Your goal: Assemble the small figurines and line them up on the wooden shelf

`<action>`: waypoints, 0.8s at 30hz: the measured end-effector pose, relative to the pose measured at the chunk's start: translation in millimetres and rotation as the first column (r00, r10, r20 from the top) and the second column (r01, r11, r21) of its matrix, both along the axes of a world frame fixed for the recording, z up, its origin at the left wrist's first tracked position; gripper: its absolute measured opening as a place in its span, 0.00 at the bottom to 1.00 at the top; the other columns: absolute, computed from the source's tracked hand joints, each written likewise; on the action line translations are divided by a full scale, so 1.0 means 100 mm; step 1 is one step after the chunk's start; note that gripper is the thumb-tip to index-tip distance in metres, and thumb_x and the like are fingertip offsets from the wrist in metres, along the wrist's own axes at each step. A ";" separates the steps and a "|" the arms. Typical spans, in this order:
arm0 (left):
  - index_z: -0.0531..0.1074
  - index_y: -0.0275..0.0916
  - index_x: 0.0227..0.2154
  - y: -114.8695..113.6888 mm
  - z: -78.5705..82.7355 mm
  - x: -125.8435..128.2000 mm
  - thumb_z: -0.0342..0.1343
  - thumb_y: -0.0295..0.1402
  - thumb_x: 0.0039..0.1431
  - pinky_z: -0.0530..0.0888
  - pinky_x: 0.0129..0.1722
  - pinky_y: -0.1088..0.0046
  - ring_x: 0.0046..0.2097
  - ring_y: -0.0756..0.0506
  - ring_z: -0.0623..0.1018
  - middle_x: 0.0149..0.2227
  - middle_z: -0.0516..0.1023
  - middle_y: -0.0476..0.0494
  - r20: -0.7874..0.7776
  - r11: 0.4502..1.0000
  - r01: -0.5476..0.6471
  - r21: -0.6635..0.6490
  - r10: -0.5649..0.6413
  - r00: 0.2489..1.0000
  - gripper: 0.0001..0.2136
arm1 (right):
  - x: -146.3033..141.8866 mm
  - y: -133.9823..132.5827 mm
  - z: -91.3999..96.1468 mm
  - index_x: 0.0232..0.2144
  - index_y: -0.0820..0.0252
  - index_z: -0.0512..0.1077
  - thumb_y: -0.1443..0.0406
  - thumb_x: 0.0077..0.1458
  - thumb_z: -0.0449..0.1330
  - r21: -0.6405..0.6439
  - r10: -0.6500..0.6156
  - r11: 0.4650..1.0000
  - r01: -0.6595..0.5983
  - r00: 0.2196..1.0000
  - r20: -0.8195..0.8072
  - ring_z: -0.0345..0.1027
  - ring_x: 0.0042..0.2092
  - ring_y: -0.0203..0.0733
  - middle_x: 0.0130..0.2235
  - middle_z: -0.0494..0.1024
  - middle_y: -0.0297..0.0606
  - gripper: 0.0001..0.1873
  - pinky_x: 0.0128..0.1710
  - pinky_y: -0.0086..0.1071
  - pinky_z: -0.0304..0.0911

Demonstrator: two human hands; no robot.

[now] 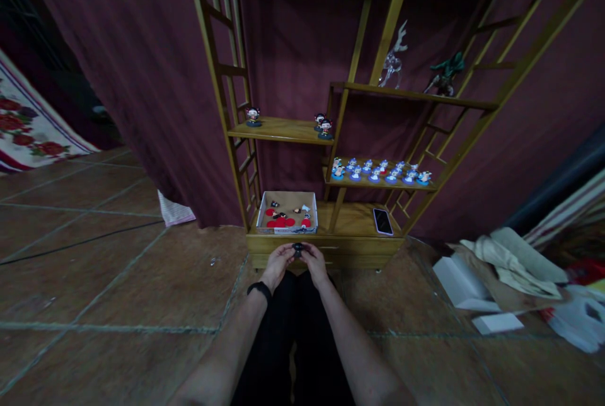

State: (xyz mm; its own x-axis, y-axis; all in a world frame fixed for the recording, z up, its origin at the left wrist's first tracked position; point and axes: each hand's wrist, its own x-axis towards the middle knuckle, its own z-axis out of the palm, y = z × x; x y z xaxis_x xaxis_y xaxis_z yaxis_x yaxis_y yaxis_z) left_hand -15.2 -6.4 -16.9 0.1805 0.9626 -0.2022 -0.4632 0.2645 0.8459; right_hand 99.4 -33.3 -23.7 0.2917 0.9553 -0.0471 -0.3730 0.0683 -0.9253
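Observation:
My left hand (278,262) and my right hand (314,262) meet in front of the low wooden shelf unit (326,243). Both pinch a small dark figurine piece (297,248) between their fingertips. A black band sits on my left wrist. Just beyond the hands, a shallow cardboard box (287,212) rests on the bottom shelf and holds red round bases and several small figurine parts.
A phone (382,220) lies on the bottom shelf to the right. Blue-based figurines (378,171) line the middle shelf; three dark-haired figurines stand on the left shelf (278,128). A glass deer (392,59) and green figure stand higher up. Foam blocks and cloth clutter the floor at right (501,280).

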 end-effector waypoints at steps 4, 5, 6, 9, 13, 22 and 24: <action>0.75 0.33 0.29 0.02 0.00 0.02 0.64 0.27 0.38 0.66 0.24 0.82 0.25 0.54 0.73 0.27 0.77 0.46 0.006 1.000 -0.011 -0.018 0.011 1.000 0.11 | -0.02 -0.02 0.04 0.34 0.58 0.74 0.61 0.38 0.61 -0.025 0.024 0.999 -0.023 0.998 0.053 0.69 0.36 0.41 0.36 0.77 0.36 0.16 0.36 0.33 0.64; 0.75 0.33 0.29 0.03 0.00 0.02 0.64 0.28 0.38 0.66 0.24 0.81 0.25 0.54 0.73 0.27 0.77 0.45 0.007 1.000 -0.004 -0.021 0.004 1.000 0.11 | -0.02 -0.02 0.05 0.35 0.57 0.74 0.61 0.37 0.62 -0.020 0.037 0.999 -0.036 0.998 0.060 0.69 0.36 0.41 0.36 0.77 0.36 0.17 0.36 0.33 0.64; 0.75 0.33 0.29 0.03 0.01 0.02 0.64 0.28 0.38 0.67 0.25 0.81 0.25 0.54 0.73 0.27 0.77 0.45 0.009 1.000 0.004 -0.025 -0.004 1.000 0.11 | -0.02 -0.02 0.05 0.35 0.57 0.74 0.61 0.37 0.62 -0.014 0.055 0.998 -0.055 0.996 0.064 0.69 0.36 0.42 0.36 0.77 0.36 0.17 0.36 0.33 0.64; 0.75 0.34 0.32 0.02 0.02 0.00 0.65 0.26 0.37 0.68 0.28 0.80 0.27 0.53 0.74 0.30 0.78 0.43 0.014 0.998 0.060 -0.033 -0.060 0.998 0.14 | 0.00 -0.01 0.04 0.36 0.57 0.74 0.61 0.37 0.63 0.009 0.090 0.996 -0.090 0.996 0.028 0.69 0.38 0.43 0.36 0.77 0.36 0.19 0.38 0.34 0.64; 0.75 0.34 0.35 0.01 0.01 0.00 0.65 0.22 0.33 0.69 0.34 0.77 0.31 0.51 0.76 0.32 0.79 0.42 0.030 0.993 0.121 -0.005 -0.120 0.992 0.20 | 0.03 0.01 0.00 0.35 0.57 0.74 0.62 0.36 0.63 0.016 0.089 0.996 -0.088 0.993 -0.083 0.70 0.40 0.44 0.38 0.77 0.37 0.18 0.40 0.36 0.64; 0.75 0.33 0.36 0.01 0.01 0.01 0.66 0.24 0.34 0.69 0.32 0.77 0.29 0.52 0.74 0.30 0.79 0.42 0.019 0.993 0.120 0.004 -0.120 0.993 0.20 | 0.06 0.04 -0.05 0.34 0.59 0.73 0.63 0.34 0.65 -0.012 0.083 0.996 -0.086 0.984 -0.157 0.71 0.39 0.43 0.38 0.77 0.39 0.18 0.41 0.38 0.65; 0.75 0.33 0.35 0.01 0.01 0.01 0.66 0.25 0.34 0.68 0.31 0.78 0.27 0.53 0.74 0.29 0.78 0.43 0.008 0.993 0.116 0.000 -0.116 0.993 0.19 | 0.05 0.04 -0.04 0.34 0.58 0.73 0.63 0.34 0.65 -0.001 0.088 0.996 -0.089 0.983 -0.163 0.71 0.38 0.42 0.38 0.77 0.38 0.19 0.41 0.38 0.65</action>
State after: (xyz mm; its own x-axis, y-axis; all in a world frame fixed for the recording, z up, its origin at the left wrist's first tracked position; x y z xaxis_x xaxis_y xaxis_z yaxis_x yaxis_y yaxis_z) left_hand -14.5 -5.6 -15.9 0.2928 0.9348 -0.2009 -0.4362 0.3175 0.8420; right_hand 104.6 -29.7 -28.2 0.1939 0.9764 -0.0952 -0.5225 0.0206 -0.8524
